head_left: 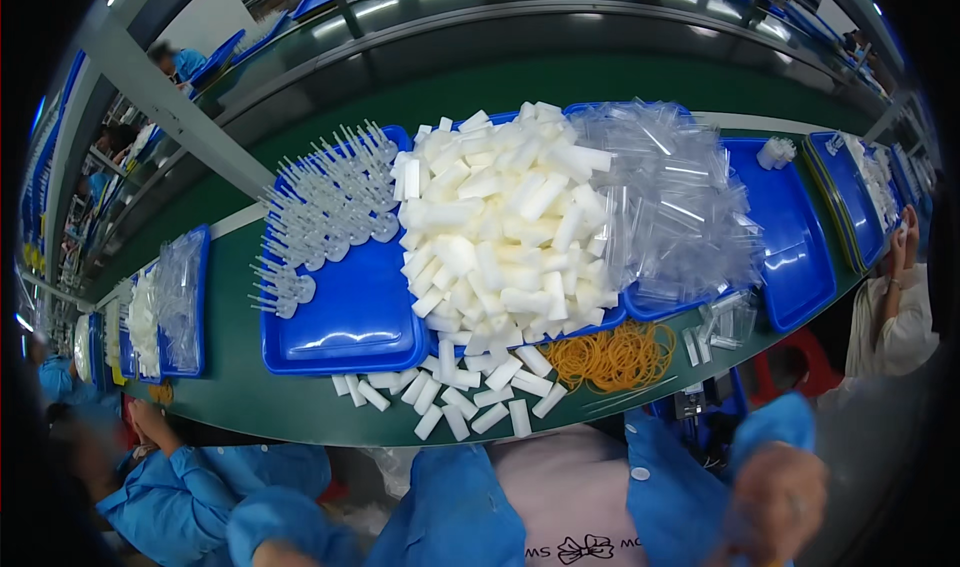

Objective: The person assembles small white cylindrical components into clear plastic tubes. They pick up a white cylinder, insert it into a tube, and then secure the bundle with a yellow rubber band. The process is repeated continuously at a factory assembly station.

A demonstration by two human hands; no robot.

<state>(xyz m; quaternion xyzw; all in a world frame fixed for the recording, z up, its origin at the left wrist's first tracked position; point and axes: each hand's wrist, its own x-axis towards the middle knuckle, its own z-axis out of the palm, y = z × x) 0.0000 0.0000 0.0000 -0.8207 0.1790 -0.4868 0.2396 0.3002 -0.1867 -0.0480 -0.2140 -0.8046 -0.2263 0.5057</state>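
Observation:
My right hand [783, 499] is raised at the lower right, below the table edge; motion blurs its fingers, so I cannot tell what it holds. Of my left hand [282, 555], only a sliver shows past the blue sleeve at the lower edge, its fingers hidden. Ahead, white foam pieces [500, 227] are heaped high on a blue tray, with several loose foam pieces [460, 402] along the near edge. Tan rubber bands [612, 357] lie beside them, next to thin rods [630, 395]. Clear plastic sleeves [680, 207] are piled to the right.
Translucent stemmed parts [325, 202] stand in a blue tray [345, 342] at left. Another blue tray [797, 272] at right holds small white pieces [775, 153]. Short clear tubes [730, 319] lie near it. Co-workers sit left [200, 487] and right [890, 317]. A grey post [175, 107] rises beyond.

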